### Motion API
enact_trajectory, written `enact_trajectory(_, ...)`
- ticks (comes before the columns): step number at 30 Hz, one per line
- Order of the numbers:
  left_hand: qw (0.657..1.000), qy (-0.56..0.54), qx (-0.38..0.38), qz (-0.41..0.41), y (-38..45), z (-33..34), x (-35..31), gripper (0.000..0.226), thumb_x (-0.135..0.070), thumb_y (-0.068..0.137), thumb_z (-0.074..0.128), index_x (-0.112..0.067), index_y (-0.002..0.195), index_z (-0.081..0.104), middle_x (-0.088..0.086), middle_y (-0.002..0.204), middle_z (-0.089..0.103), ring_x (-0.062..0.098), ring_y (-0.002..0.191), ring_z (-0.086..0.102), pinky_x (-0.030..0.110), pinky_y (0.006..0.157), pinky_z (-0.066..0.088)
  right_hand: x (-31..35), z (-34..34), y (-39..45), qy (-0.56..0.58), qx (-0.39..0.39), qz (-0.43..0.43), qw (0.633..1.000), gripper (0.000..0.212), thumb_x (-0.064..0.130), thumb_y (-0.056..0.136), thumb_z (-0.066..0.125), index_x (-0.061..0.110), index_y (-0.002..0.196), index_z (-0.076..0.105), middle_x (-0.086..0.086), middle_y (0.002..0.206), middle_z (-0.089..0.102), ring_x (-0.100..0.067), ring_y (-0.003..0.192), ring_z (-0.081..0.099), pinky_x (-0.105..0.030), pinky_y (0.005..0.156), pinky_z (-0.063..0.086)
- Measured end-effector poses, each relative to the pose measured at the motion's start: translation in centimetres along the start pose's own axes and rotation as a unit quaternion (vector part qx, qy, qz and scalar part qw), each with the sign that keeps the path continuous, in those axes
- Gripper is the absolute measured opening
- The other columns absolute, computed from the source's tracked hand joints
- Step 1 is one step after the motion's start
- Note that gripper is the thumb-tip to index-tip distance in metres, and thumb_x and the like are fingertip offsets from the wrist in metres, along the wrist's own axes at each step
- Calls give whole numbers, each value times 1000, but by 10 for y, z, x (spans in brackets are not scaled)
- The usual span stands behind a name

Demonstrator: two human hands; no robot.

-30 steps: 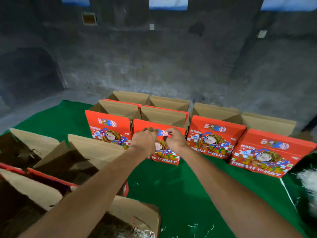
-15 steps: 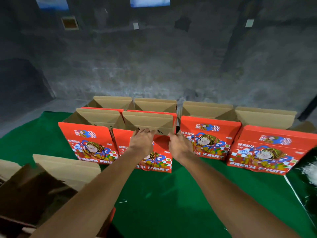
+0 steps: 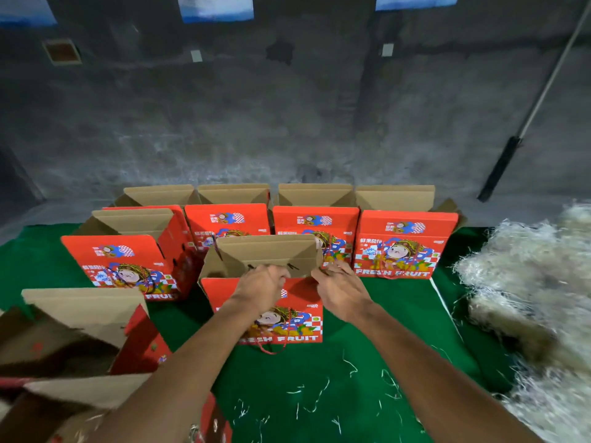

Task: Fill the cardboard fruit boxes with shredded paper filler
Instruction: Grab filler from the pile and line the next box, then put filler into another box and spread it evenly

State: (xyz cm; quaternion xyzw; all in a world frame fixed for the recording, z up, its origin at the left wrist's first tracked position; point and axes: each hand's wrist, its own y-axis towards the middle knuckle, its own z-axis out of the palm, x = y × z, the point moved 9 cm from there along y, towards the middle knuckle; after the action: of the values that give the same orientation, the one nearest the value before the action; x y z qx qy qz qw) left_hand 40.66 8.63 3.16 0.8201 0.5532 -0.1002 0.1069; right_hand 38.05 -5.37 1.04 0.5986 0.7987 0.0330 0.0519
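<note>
The red box (image 3: pixel 265 311), on the green cloth ahead of the row, is gripped at its top rim by left hand (image 3: pixel 260 287); right hand (image 3: pixel 340 290) hovers loosely curled, empty. Light, thin card is expected; folded edges are best held.

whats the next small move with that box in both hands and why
Probably let go with the right hand and reach right to the shredded paper pile. The box stands open on the green cloth, pulled out of its row, the left hand at its rim.

One open box (image 3: pixel 265 311) stands before the box row (image 3: pixel 316 231), shredded paper (image 3: pixel 527 282) to its right.
</note>
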Motion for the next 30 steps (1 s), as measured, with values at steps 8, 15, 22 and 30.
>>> enact_trajectory(8,998,-52,19,40,-89,33,-127,24,-23,104,50,-21,108,73,2,100,74,25,88,69,36,80,55,-52,-11,-174,142,33,82,986,20,23,108,33,21,121,48,-2,109,68,-22,110,61,-44,122,12)
enact_trajectory(15,992,-110,15,53,-174,66,-188,24,-28,105,50,-26,114,72,-5,94,76,-6,51,60,16,49,45,-64,-2,-291,232,7,130,964,25,38,110,27,27,116,49,4,99,68,-21,101,65,-43,119,19)
enact_trajectory(22,991,-115,-54,49,-242,73,-233,22,-30,103,55,-26,114,73,-8,105,75,11,88,66,37,103,38,-63,15,-376,408,-65,175,894,12,38,107,38,32,106,48,1,94,69,-16,81,68,-22,74,55)
enact_trajectory(30,988,-128,-60,64,-300,82,-275,21,-28,102,56,-25,111,75,-11,106,75,10,94,65,37,96,42,-66,8,-445,430,-90,159,884,16,39,107,41,26,111,50,5,84,65,-4,71,63,-16,53,50)
